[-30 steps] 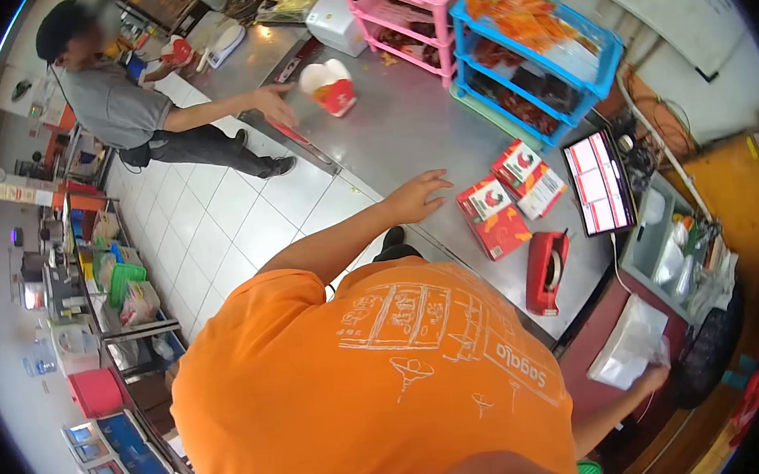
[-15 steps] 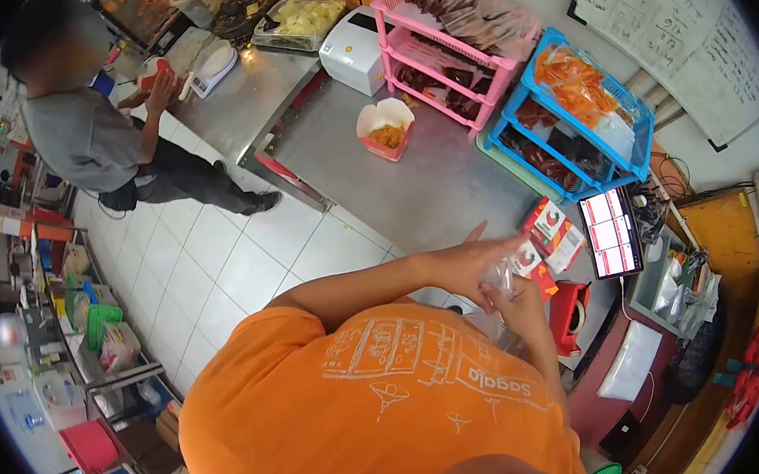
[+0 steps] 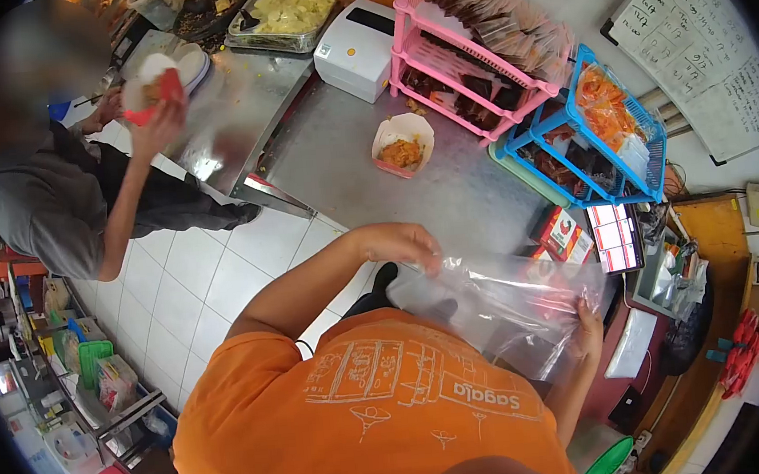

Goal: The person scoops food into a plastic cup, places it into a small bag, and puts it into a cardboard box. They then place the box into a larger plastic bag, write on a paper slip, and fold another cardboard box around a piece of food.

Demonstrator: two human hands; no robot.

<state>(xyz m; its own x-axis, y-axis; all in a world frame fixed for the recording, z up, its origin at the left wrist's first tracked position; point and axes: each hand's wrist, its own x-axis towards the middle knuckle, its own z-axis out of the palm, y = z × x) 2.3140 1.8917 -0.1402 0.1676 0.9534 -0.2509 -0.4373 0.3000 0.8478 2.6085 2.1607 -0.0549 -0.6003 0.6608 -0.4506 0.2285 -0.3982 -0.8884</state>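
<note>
Holding the clear bag (image 3: 504, 294): spread wide between both hands, in front of the orange shirt (image 3: 410, 404), by the near edge of the worktop (image 3: 329, 165).
Left hand (image 3: 402, 244): fingers closed on the bag's upper edge.
Right hand (image 3: 588, 332): grip pinched on the bag's other end.
Bag so far: unfolded and creased; no contents can be made out, and whether its mouth is open, I cannot tell.
Food box (image 3: 422, 133): already filled, standing on the steel, flaps up and not closed, apart from both hands and outside the bag.
Red printed packs (image 3: 565, 233): beside the tablet (image 3: 613, 236), partly behind the plastic.
Co-worker (image 3: 34, 206): across the corner, a red-and-white box (image 3: 138, 97) in hand, blurred; how full, I cannot tell.
</note>
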